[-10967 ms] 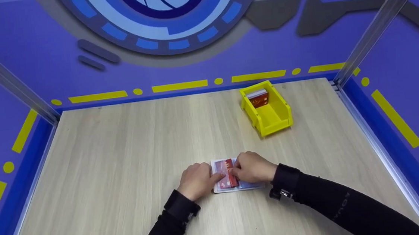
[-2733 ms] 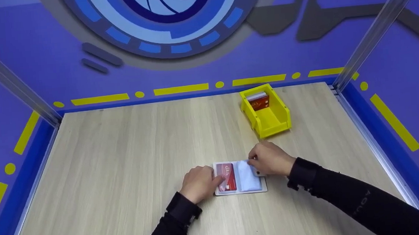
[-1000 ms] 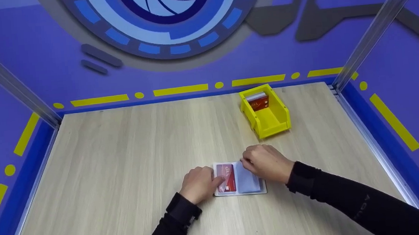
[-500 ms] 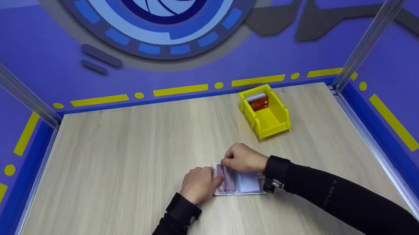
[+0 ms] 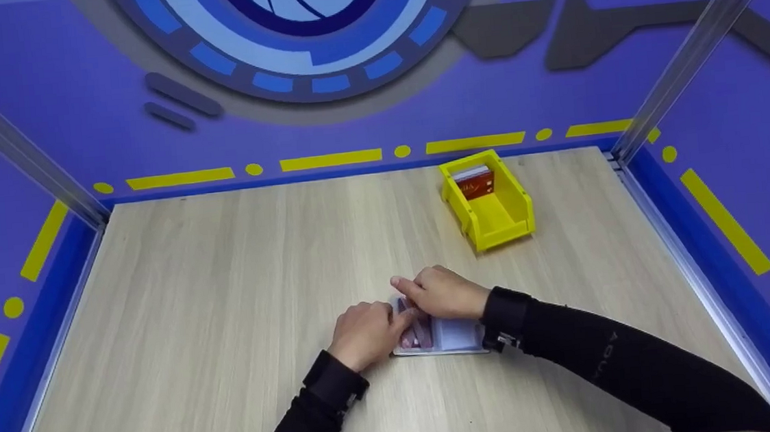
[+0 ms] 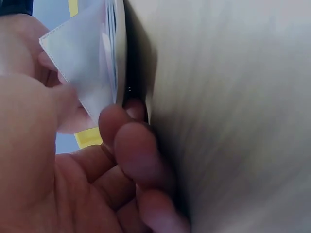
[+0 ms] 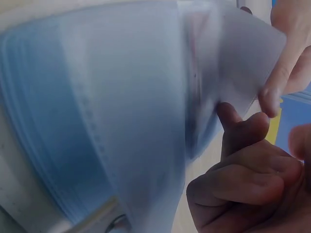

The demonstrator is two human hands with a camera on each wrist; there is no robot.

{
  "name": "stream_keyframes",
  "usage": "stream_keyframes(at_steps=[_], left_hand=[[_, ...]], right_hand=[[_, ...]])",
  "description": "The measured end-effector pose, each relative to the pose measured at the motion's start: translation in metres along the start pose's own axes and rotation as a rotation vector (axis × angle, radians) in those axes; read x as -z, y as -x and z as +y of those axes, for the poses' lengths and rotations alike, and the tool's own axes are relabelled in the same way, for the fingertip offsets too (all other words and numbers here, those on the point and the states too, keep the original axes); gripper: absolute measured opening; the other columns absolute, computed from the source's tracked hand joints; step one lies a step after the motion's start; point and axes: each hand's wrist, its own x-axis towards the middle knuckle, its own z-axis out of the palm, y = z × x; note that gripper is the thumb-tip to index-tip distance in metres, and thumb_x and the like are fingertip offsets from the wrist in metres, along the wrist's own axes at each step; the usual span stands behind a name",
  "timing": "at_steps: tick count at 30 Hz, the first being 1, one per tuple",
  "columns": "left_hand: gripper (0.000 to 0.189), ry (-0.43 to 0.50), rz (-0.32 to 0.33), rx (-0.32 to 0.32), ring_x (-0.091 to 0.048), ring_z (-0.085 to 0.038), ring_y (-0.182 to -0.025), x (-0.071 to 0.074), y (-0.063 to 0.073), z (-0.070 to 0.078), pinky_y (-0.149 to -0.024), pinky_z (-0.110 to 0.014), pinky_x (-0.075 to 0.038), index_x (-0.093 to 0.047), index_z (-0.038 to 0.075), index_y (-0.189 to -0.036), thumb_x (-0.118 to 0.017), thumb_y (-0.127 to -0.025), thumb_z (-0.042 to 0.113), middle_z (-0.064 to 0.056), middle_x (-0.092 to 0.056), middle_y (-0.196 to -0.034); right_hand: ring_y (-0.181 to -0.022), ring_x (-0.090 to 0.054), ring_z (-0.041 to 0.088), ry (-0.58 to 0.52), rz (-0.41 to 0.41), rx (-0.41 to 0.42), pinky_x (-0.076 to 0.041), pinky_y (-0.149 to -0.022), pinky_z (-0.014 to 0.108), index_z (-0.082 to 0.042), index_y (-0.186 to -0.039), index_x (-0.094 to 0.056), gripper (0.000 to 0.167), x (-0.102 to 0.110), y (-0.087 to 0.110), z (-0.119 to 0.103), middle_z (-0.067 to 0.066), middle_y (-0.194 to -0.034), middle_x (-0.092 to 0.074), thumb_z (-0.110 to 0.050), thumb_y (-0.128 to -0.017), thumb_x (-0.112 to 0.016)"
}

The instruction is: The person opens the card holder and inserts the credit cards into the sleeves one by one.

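A small card holder (image 5: 460, 337) with translucent sleeve pages lies spread on the table. My left hand (image 5: 363, 331) grips its left edge, thumb on top of the page and fingers along the edge. In the right wrist view a clear sleeve leaf (image 7: 248, 58) stands tilted up, with my left thumb (image 7: 269, 99) at its border. Fingertips of my right hand (image 5: 447, 292) touch that leaf from the right, while the right thumb sticks out apart from it. Reddish print shows dimly through the left page. The right hand covers the holder's upper middle in the head view.
A yellow bin (image 5: 505, 237) stands behind the holder, to the right. Several cards (image 5: 477, 186), the front one red, lean upright at its back. Blue-purple walls (image 5: 324, 138) enclose the wooden table (image 5: 224, 270) at the back and sides.
My right hand has moved left from the right page, bringing a sleeve leaf over the left side and covering the red card. Its thumb has since lifted off. The left hand stays at the edge.
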Motion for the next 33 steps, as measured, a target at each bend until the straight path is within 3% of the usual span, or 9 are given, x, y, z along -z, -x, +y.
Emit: stream_keyframes(at_steps=[5,9,14,17,21,23,26,28,33], left_hand=[[0.065,0.0,0.031,0.002,-0.041,-0.017,-0.055,-0.001,0.0,-0.003,-0.054,-0.033,-0.034,-0.042,0.022,-0.062,-0.054,-0.11,0.065,0.007,-0.037,-0.06],[0.061,0.005,0.036,0.008,-0.039,-0.015,-0.056,-0.002,0.001,-0.005,-0.053,-0.032,-0.031,-0.045,0.021,-0.064,-0.07,-0.104,0.059,0.007,-0.037,-0.062],[0.053,0.012,0.022,0.021,-0.04,-0.014,-0.058,-0.004,0.002,-0.003,-0.054,-0.032,-0.032,-0.055,0.016,-0.069,-0.081,-0.099,0.051,0.006,-0.042,-0.065],[0.052,0.018,0.016,0.02,-0.041,-0.015,-0.059,-0.003,0.002,0.0,-0.054,-0.032,-0.033,-0.055,0.016,-0.069,-0.081,-0.099,0.05,0.005,-0.043,-0.065],[0.052,0.022,0.002,0.041,-0.043,-0.016,-0.06,0.0,0.0,0.001,-0.056,-0.033,-0.033,-0.054,0.017,-0.069,-0.08,-0.099,0.05,0.005,-0.044,-0.066],[0.051,0.023,-0.007,0.052,-0.044,-0.017,-0.061,0.001,-0.001,0.001,-0.057,-0.033,-0.034,-0.056,0.016,-0.071,-0.08,-0.099,0.05,0.005,-0.046,-0.067],[0.049,0.025,-0.016,0.059,-0.044,-0.017,-0.061,0.001,-0.001,0.002,-0.057,-0.032,-0.034,-0.057,0.015,-0.073,-0.08,-0.099,0.05,0.005,-0.046,-0.068],[0.049,0.03,-0.015,0.059,-0.044,-0.016,-0.061,0.0,-0.001,0.002,-0.057,-0.032,-0.034,-0.057,0.015,-0.073,-0.081,-0.099,0.049,0.005,-0.046,-0.068],[0.05,0.038,-0.017,0.045,-0.043,-0.016,-0.06,-0.003,0.0,0.002,-0.056,-0.031,-0.032,-0.054,0.017,-0.071,-0.08,-0.099,0.049,0.006,-0.044,-0.066]], right_hand=[[-0.056,-0.043,0.01,0.004,-0.022,0.022,-0.037,-0.062,0.028,-0.011,-0.065,-0.066,0.076,0.001,-0.001,-0.001,-0.01,-0.056,-0.043,-0.061,-0.116,-0.041],[-0.065,-0.054,0.007,0.002,-0.028,0.026,-0.047,-0.07,0.028,-0.008,-0.077,-0.079,0.076,0.002,-0.001,-0.001,-0.008,-0.065,-0.058,-0.061,-0.116,-0.041],[-0.063,-0.052,0.009,0.047,-0.033,0.05,-0.047,-0.07,0.03,-0.006,-0.082,-0.081,0.07,0.015,0.001,0.0,-0.004,-0.069,-0.064,-0.055,-0.117,-0.046],[-0.06,-0.052,0.012,0.07,0.045,0.044,-0.047,-0.065,0.031,-0.011,-0.084,-0.082,0.062,0.041,0.002,-0.003,-0.001,-0.069,-0.068,-0.053,-0.117,-0.049],[-0.059,-0.053,0.018,0.048,0.227,0.039,-0.048,-0.058,0.032,-0.016,-0.093,-0.083,0.045,0.093,-0.006,0.0,0.004,-0.073,-0.067,-0.045,-0.116,-0.057],[-0.064,-0.056,0.02,0.098,0.33,0.041,-0.051,-0.061,0.034,-0.014,-0.1,-0.085,0.036,0.117,-0.014,0.008,0.006,-0.079,-0.07,-0.037,-0.114,-0.061],[-0.077,-0.063,0.025,0.253,0.438,-0.007,-0.057,-0.075,0.04,-0.007,-0.113,-0.085,0.027,0.141,-0.03,0.025,0.012,-0.096,-0.079,-0.027,-0.111,-0.067],[-0.084,-0.063,0.027,0.376,0.444,-0.063,-0.056,-0.083,0.042,-0.002,-0.114,-0.083,0.025,0.149,-0.04,0.036,0.013,-0.099,-0.079,-0.022,-0.11,-0.068],[-0.087,-0.061,0.032,0.592,0.385,-0.16,-0.055,-0.087,0.047,0.002,-0.116,-0.078,0.024,0.159,-0.06,0.056,0.016,-0.098,-0.072,-0.02,-0.108,-0.073]])
